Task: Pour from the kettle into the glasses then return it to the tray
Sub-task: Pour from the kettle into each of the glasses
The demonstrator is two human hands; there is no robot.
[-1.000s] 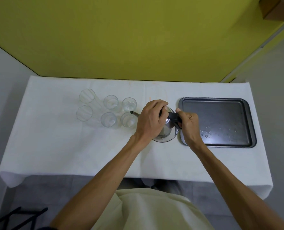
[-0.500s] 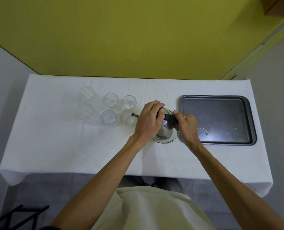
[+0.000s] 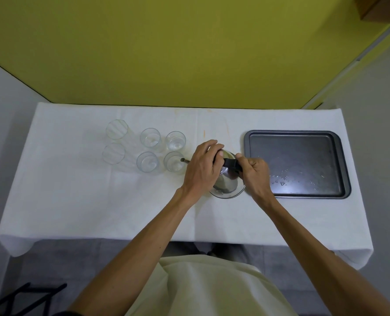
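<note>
With the right hand [image 3: 255, 173] clamped on the kettle [image 3: 227, 182] handle and the left hand [image 3: 200, 169] pressed over its lid, the spout overshooting the nearest glass [image 3: 174, 161] could wet the counter [image 3: 121, 201].

Kettle [image 3: 227, 185]: polished steel, wide round base, black handle [image 3: 231, 166] across the top, thin spout [image 3: 184, 160] pointing to 9 o'clock, its tip over the rim of the nearest glass. It stood between glasses and tray.

Glasses [image 3: 148, 153]: six, clear, upright, in two rows of three at the kettle's 9 o'clock. Contents not readable.

Tray [image 3: 344, 160]: dark, rectangular, shallow-rimmed, at the kettle's 3 o'clock, with water droplets on its floor.
</note>
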